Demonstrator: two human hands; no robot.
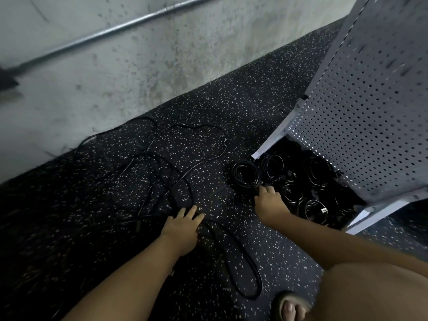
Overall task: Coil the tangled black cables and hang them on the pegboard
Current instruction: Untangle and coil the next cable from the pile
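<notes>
Tangled black cable point(159, 163) lay limp and likely light across the floor point(266, 100), left hand point(183, 228) flat on it, best gathered from an end, while the right hand point(268, 201) gripped a coil point(245, 174) by the pegboard point(370, 112).

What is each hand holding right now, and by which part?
The right hand grips a coiled cable at its near edge. The left hand lies flat on the loose cable, gripping nothing.
</notes>
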